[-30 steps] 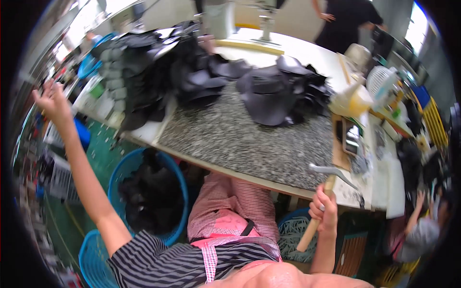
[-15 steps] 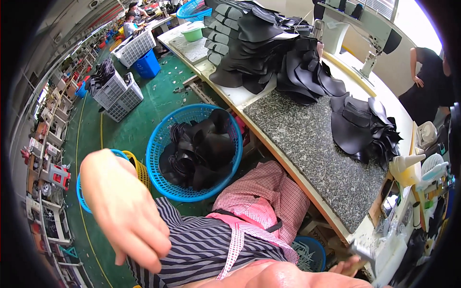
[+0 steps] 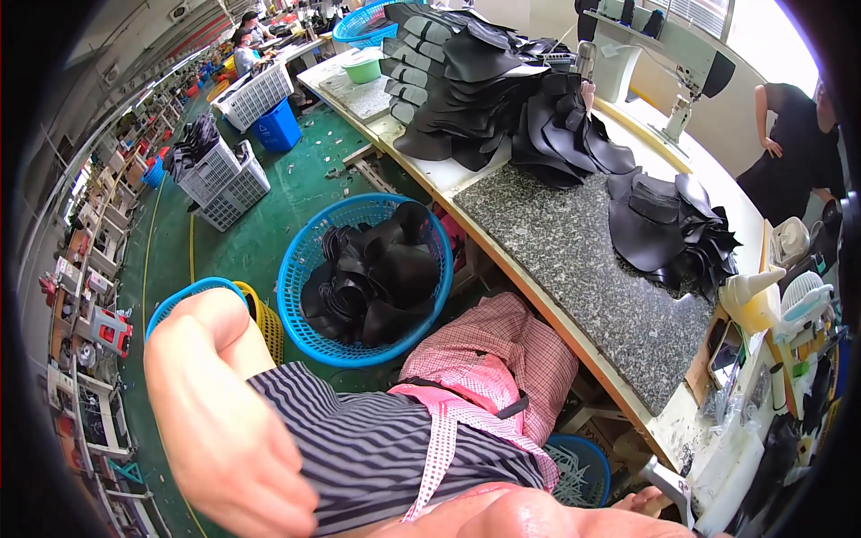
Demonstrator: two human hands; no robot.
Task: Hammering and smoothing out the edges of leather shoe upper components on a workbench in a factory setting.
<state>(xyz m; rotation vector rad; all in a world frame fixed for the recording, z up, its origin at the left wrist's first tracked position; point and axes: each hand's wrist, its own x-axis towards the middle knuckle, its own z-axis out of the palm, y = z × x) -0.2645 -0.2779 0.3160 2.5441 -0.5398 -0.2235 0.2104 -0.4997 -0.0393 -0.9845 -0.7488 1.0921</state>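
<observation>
My left hand is at the lower left in front of the striped shirt, its back toward me. Its fingers curl inward, slightly blurred, and hide whatever may be in them. At the lower right edge, my right hand is closed at a metal hammer beside the table edge; much of the hand and the handle is hidden. A stack of black leather-like pieces lies on the speckled stone slab. Larger stacks of black pieces stand farther back.
A blue basket of black pieces stands on the floor by the table. A smaller blue basket with pale strips sits below the table's front corner. A yellow-white squeeze bottle is at the right, a sewing machine behind, and a person stands there.
My left hand has moved down and its fingers have curled in more. The hammer by my right hand has dropped slightly left and looks sharper. The view has shifted slightly.
</observation>
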